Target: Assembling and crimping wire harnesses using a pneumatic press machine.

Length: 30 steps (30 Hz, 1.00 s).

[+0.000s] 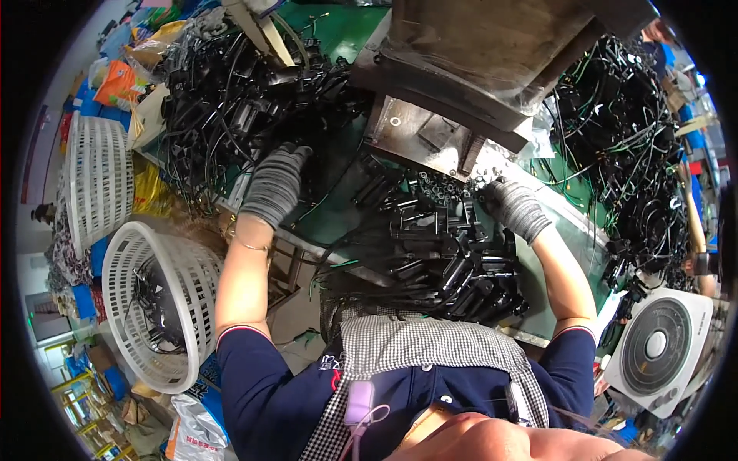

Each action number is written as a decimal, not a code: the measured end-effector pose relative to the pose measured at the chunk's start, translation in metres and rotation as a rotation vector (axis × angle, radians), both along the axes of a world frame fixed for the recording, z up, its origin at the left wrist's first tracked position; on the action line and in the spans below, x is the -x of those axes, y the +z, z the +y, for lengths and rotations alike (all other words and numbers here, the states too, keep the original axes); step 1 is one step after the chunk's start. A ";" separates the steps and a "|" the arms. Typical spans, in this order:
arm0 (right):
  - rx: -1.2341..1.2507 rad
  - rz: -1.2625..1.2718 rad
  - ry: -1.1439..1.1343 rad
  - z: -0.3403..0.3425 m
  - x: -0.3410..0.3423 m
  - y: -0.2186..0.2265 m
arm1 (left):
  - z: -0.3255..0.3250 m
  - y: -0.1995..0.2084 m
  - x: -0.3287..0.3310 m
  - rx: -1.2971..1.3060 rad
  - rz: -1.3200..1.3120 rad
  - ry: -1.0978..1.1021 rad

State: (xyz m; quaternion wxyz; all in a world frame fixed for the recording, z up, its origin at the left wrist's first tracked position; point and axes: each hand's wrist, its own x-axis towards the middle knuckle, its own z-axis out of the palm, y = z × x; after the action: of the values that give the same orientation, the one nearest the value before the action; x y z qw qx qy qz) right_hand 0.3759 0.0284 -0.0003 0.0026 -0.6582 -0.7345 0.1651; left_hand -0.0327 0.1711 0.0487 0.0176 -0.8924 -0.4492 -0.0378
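Observation:
My left hand, in a grey striped knit glove, reaches to the near edge of a heap of black cabled parts. Its fingers are curled, and dark parts around them hide what they hold, if anything. At the right, my right hand, gloved alike, has its fingers bent together beside small metal nuts. Whatever is between those fingertips is too small or hidden to make out. Between both hands lies a pile of black cylindrical parts with trailing cables, on the green tabletop.
A dark metal machine or stand rises at the back centre above a tray. More cabled parts are heaped far right. A white fan stands at lower right. White plastic baskets stand left, one holding black parts.

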 end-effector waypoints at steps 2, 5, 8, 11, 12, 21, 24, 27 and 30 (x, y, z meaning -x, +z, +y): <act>0.001 0.002 -0.033 0.000 0.002 0.002 | 0.015 -0.006 0.000 0.047 0.044 -0.031; -0.064 0.028 -0.039 -0.004 0.000 0.001 | 0.023 -0.001 0.000 0.411 0.139 0.014; -0.188 0.088 -0.027 -0.007 0.002 0.000 | 0.021 0.000 0.003 0.607 0.135 -0.008; -0.298 0.100 0.030 -0.007 0.005 0.005 | 0.019 -0.006 0.012 0.685 0.112 -0.026; -0.298 0.100 0.031 -0.006 0.005 0.004 | 0.017 -0.009 0.015 0.663 0.091 -0.033; -0.220 -0.170 0.167 0.005 0.008 -0.004 | -0.029 -0.020 0.003 0.271 -0.019 -0.111; -0.140 -0.210 0.156 0.006 0.014 0.006 | -0.049 -0.023 -0.005 0.332 -0.071 -0.057; -0.134 -0.230 0.156 0.007 0.019 0.013 | -0.055 -0.032 -0.001 0.343 -0.079 -0.048; -0.171 -0.196 0.139 0.005 0.019 0.011 | -0.059 -0.039 0.006 0.307 -0.040 -0.081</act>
State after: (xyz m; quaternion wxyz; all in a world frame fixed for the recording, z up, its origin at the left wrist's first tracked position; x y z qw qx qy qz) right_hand 0.3569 0.0336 0.0111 -0.0244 -0.6160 -0.7865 0.0364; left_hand -0.0389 0.1125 0.0099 -0.1297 -0.9010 -0.4137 0.0128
